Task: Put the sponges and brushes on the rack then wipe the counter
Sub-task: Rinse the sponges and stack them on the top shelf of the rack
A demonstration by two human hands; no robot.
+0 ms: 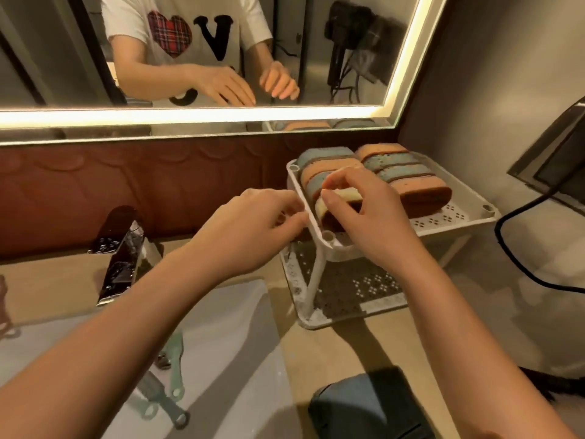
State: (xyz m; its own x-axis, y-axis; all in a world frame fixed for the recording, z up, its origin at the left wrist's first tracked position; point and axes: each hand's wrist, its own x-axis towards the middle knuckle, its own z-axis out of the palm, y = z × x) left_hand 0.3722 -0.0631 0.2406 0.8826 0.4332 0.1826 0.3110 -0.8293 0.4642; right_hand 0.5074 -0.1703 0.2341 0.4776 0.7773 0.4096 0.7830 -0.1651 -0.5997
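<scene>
Pinching yellow sponge (pixel 345 194) in rack (pixel 443 220), right hand (pixel 367 213), left hand (pixel 253 229) gripping rack rim

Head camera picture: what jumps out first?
Two hands meet at the top tier of the white rack: the right hand pinches a yellow sponge beside rows of orange and blue sponges, the left hand at the rim. Above glows a lit mirror; green brushes lie in the sink, bottom left.

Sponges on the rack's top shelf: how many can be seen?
8, all on the top shelf: four in the left row, the front sponge pinched by the right hand; four in the right row. The hand may hide more.
</scene>
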